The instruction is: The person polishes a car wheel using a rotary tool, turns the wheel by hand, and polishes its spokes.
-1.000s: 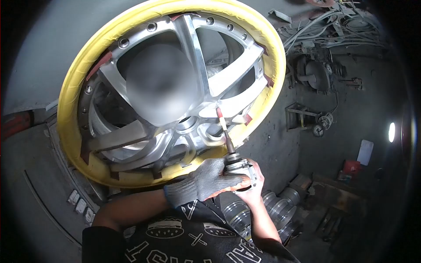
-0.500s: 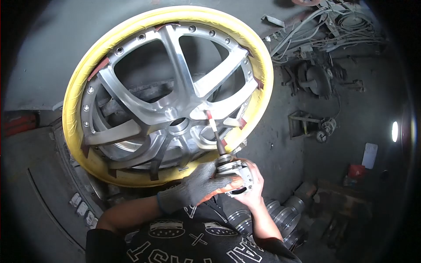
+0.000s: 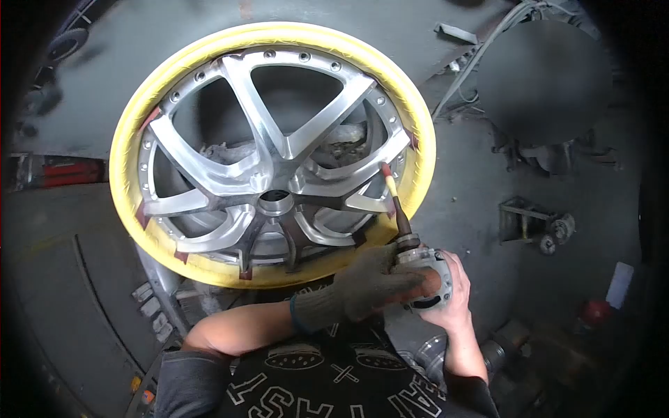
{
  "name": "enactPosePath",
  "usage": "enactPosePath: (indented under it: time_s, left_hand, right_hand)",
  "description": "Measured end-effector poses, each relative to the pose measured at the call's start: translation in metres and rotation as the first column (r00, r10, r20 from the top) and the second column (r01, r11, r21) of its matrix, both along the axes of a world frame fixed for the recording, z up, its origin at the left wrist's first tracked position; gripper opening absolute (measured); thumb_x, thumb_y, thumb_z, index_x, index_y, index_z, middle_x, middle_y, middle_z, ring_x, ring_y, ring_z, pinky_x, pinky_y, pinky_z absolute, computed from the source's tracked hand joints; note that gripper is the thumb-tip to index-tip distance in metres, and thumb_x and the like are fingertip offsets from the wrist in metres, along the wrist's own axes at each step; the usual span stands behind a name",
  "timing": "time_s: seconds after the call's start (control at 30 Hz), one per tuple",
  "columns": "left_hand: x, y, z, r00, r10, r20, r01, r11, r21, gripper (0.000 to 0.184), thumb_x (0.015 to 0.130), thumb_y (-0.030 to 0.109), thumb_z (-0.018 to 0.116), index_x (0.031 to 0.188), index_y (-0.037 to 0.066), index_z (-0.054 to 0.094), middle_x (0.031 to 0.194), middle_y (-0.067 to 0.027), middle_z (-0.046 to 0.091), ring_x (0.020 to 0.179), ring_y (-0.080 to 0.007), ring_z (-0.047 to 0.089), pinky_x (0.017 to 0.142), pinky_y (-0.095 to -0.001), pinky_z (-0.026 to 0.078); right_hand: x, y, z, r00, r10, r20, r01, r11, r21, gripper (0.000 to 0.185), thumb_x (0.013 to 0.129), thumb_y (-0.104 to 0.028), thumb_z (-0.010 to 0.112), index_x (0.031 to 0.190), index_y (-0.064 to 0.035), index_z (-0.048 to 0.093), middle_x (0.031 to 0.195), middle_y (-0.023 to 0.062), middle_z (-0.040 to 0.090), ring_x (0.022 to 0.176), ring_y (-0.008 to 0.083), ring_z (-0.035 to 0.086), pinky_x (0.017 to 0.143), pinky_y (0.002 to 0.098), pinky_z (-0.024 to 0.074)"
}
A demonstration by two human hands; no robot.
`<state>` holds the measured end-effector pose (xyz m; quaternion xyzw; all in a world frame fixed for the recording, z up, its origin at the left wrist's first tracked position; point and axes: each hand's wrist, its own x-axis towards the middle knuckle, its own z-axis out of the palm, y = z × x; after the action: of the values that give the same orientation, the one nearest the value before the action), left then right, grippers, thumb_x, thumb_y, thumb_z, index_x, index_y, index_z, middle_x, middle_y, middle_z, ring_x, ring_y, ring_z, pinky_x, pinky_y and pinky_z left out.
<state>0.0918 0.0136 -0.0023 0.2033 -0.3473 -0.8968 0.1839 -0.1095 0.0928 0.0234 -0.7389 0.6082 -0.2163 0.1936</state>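
A multi-spoke alloy wheel (image 3: 244,157) stands tilted in front of me, its outer lip wrapped in yellow tape (image 3: 423,167). My left hand (image 3: 366,282), in a grey knit glove, closes around a die grinder (image 3: 404,226) near its neck. Bare, my right hand (image 3: 456,296) wraps the far side of the grinder's round grey body. The long shank ends in a yellow and red tip (image 3: 387,174), which reaches a right-hand spoke close to the rim. I cannot tell whether the tip touches the metal. Reddish-brown tape pieces (image 3: 152,115) sit along the lip at the spoke ends.
Bare wheel rims (image 3: 435,355) lie on the floor below my right forearm. A metal stand (image 3: 526,219) is at the right, and hoses (image 3: 481,59) hang at the upper right beside a blurred patch. A red object (image 3: 70,171) lies at the left.
Both hands have moved right with the grinder. Its tip has gone from a spoke near the hub to a right-hand spoke near the rim. The view has shifted as well.
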Motion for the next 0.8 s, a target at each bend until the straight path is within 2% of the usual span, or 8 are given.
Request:
enactPosePath:
  time_s: [0.03, 0.17, 0.27, 0.43, 0.53, 0.7, 0.73, 0.8]
  left_hand:
    - [0.000, 0.005, 0.005, 0.996, 0.032, 0.079, -0.034, 0.999, 0.020, 0.060, 0.084, 0.049, 0.072, 0.115, -0.001, 0.060, 0.097, -0.0084, 0.067, 0.089, -0.0149, 0.060, 0.080, -0.0315, 0.049]
    - [-0.008, 0.021, 0.014, 0.977, 0.182, 0.108, -0.163, 0.973, -0.162, 0.063, 0.081, 0.042, 0.076, 0.124, 0.000, 0.057, 0.101, -0.0078, 0.067, 0.093, -0.0150, 0.062, 0.082, -0.0312, 0.050]
    - [-0.017, 0.029, 0.025, 0.956, 0.275, 0.100, -0.267, 0.960, -0.089, 0.059, 0.081, 0.031, 0.080, 0.124, 0.000, 0.056, 0.104, -0.0083, 0.067, 0.095, -0.0134, 0.063, 0.082, -0.0283, 0.051]
    - [-0.028, 0.038, 0.024, 0.954, 0.225, 0.196, -0.241, 0.968, 0.062, 0.048, 0.084, 0.017, 0.077, 0.124, 0.000, 0.056, 0.109, -0.0097, 0.067, 0.093, -0.0122, 0.064, 0.079, -0.0278, 0.054]
    - [-0.033, 0.047, 0.022, 0.892, 0.393, 0.221, -0.440, 0.866, 0.239, 0.048, 0.093, 0.030, 0.067, 0.125, -0.003, 0.053, 0.102, -0.0128, 0.067, 0.085, -0.0156, 0.068, 0.077, -0.0303, 0.057]
    - [-0.030, 0.044, -0.069, 0.968, 0.117, 0.222, -0.188, 0.924, 0.332, 0.051, 0.107, 0.037, 0.032, 0.107, -0.010, 0.051, 0.084, -0.0141, 0.063, 0.059, -0.0154, 0.060, 0.048, -0.0188, 0.047]
    - [-0.052, 0.045, -0.125, 0.937, 0.143, -0.317, 0.011, 0.899, 0.438, 0.051, 0.106, 0.038, 0.034, 0.107, -0.010, 0.052, 0.084, -0.0133, 0.063, 0.056, -0.0157, 0.058, 0.048, -0.0198, 0.046]
    - [-0.064, 0.048, -0.145, 0.611, 0.187, -0.769, 0.269, 0.865, 0.424, 0.051, 0.105, 0.039, 0.036, 0.107, -0.009, 0.053, 0.084, -0.0126, 0.062, 0.053, -0.0161, 0.056, 0.048, -0.0209, 0.045]
  right_hand:
    - [-0.005, 0.000, 0.001, 0.998, 0.010, 0.062, -0.013, 0.999, 0.035, 0.069, 0.053, -0.011, 0.086, 0.116, 0.0003, 0.059, 0.108, 0.0192, 0.065, 0.096, 0.0386, 0.065, 0.084, 0.0438, 0.0536]
    - [-0.030, -0.001, -0.013, 0.947, 0.110, 0.302, -0.140, 0.987, 0.079, 0.082, 0.051, -0.019, 0.091, 0.123, -0.0011, 0.055, 0.114, 0.0186, 0.064, 0.100, 0.0373, 0.065, 0.086, 0.0436, 0.0526]
    - [-0.044, 0.006, -0.025, 0.940, -0.010, 0.342, -0.097, 0.950, 0.296, 0.092, 0.053, -0.028, 0.095, 0.130, -0.0051, 0.049, 0.119, 0.0171, 0.060, 0.105, 0.0384, 0.063, 0.088, 0.0457, 0.0522]
    - [-0.050, -0.004, -0.036, 0.939, 0.098, 0.331, -0.139, 0.985, 0.100, 0.086, 0.055, -0.028, 0.095, 0.126, -0.0037, 0.052, 0.111, 0.0155, 0.063, 0.099, 0.0351, 0.066, 0.085, 0.0426, 0.0533]
    - [-0.049, -0.011, -0.025, 0.952, 0.158, 0.261, -0.177, 0.983, 0.050, 0.086, 0.056, -0.028, 0.094, 0.126, -0.0023, 0.050, 0.111, 0.0173, 0.063, 0.099, 0.0367, 0.066, 0.085, 0.0433, 0.0532]
    - [-0.050, -0.011, -0.022, 0.954, 0.258, 0.152, -0.254, 0.966, -0.042, 0.086, 0.056, -0.024, 0.092, 0.127, -0.0001, 0.049, 0.114, 0.0210, 0.061, 0.103, 0.0420, 0.063, 0.089, 0.0476, 0.0520]
    - [-0.051, -0.012, -0.020, 0.965, 0.246, 0.096, -0.239, 0.968, -0.079, 0.080, 0.057, -0.020, 0.089, 0.124, 0.0007, 0.050, 0.113, 0.0209, 0.062, 0.102, 0.0417, 0.063, 0.088, 0.0472, 0.0521]
    - [-0.051, -0.013, -0.014, 0.977, 0.214, 0.015, -0.211, 0.972, -0.108, 0.075, 0.058, -0.016, 0.087, 0.122, 0.0015, 0.052, 0.112, 0.0209, 0.062, 0.100, 0.0413, 0.063, 0.087, 0.0469, 0.0521]
